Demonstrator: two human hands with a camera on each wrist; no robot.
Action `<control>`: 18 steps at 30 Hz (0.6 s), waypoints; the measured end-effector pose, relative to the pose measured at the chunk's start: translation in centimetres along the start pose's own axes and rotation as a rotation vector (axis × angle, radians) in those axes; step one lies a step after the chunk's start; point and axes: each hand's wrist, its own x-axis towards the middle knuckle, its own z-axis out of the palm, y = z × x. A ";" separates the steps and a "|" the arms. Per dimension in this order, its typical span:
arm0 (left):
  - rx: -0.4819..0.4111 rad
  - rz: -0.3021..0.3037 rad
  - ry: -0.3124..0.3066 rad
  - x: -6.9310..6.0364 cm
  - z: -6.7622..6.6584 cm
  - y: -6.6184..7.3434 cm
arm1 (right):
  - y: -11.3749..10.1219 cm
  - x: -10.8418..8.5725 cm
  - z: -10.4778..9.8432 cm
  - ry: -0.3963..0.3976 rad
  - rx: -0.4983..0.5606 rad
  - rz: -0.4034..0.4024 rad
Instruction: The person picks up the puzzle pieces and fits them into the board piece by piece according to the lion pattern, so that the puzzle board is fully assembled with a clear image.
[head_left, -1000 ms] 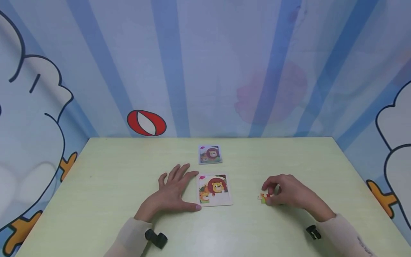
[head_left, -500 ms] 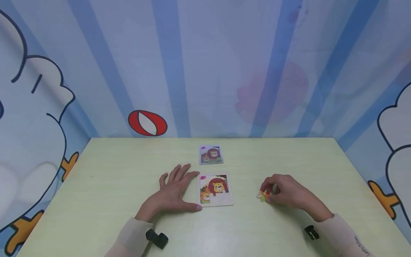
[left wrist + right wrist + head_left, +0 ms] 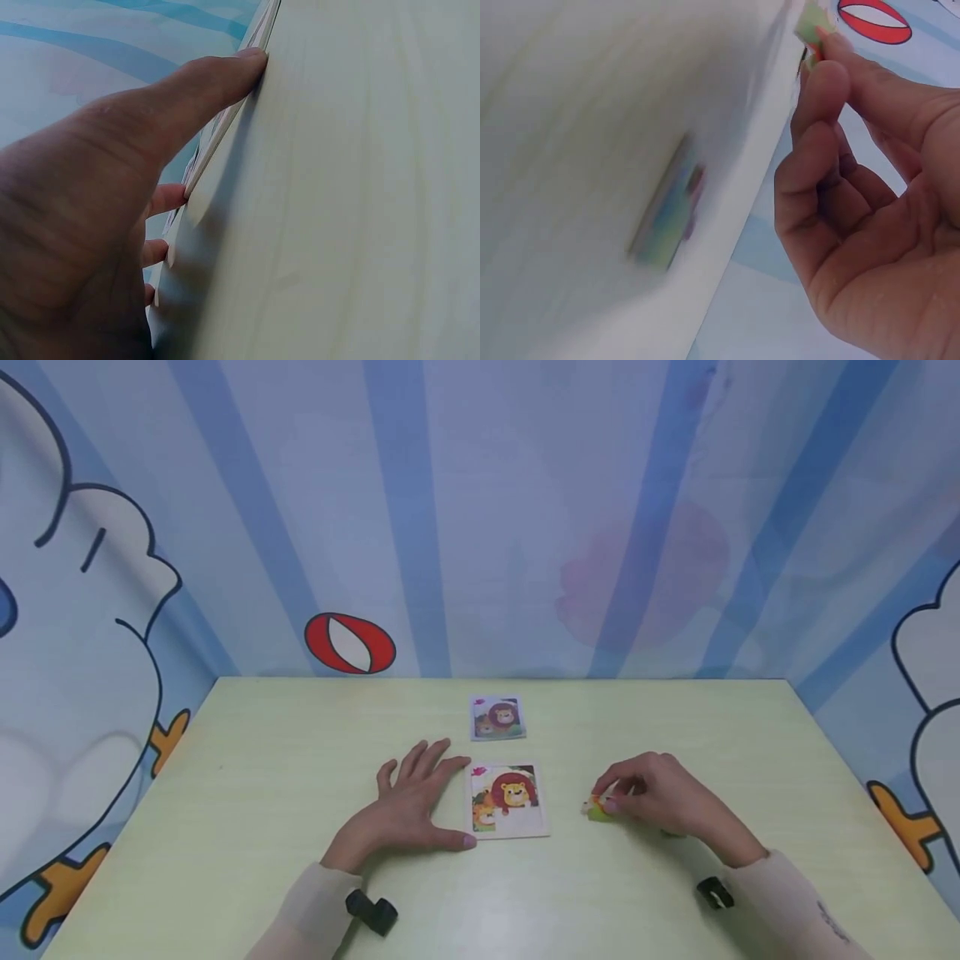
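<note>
A square jigsaw board (image 3: 522, 823) with a lion picture lies mid-table; its lower right part is bare white. My left hand (image 3: 401, 814) spreads at its left side, index fingertip by the upper left corner and thumb touching the lower left one. In the left wrist view the thumb (image 3: 202, 86) rests against the board's edge. My right hand (image 3: 663, 797), to the right of the board, pinches a jigsaw piece (image 3: 597, 810) with green and orange print between thumb and fingers. Below that hand, a second jigsaw piece (image 3: 667, 217) lies on the table, blurred in the right wrist view.
Behind the board lies a small card (image 3: 498, 718) with the same lion picture. The pale table (image 3: 300, 735) ends at a blue striped backdrop (image 3: 487, 527) at the back. A black wrist device (image 3: 371, 912) sits by the left sleeve, another (image 3: 715, 893) by the right.
My right hand has gripped the jigsaw piece and moved a little left and away from me with it, nearer the board. The left hand stays at the board's left side.
</note>
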 end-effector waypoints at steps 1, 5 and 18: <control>-0.003 0.002 0.003 0.0 0.0 0.0 | -0.2 0.2 0.0 0.000 0.016 0.000; -0.006 0.003 0.002 0.1 0.0 -0.1 | -1.1 0.9 0.3 -0.017 0.093 0.001; -0.008 0.005 0.004 0.0 -0.1 -0.2 | -3.1 3.1 1.5 -0.098 0.176 0.014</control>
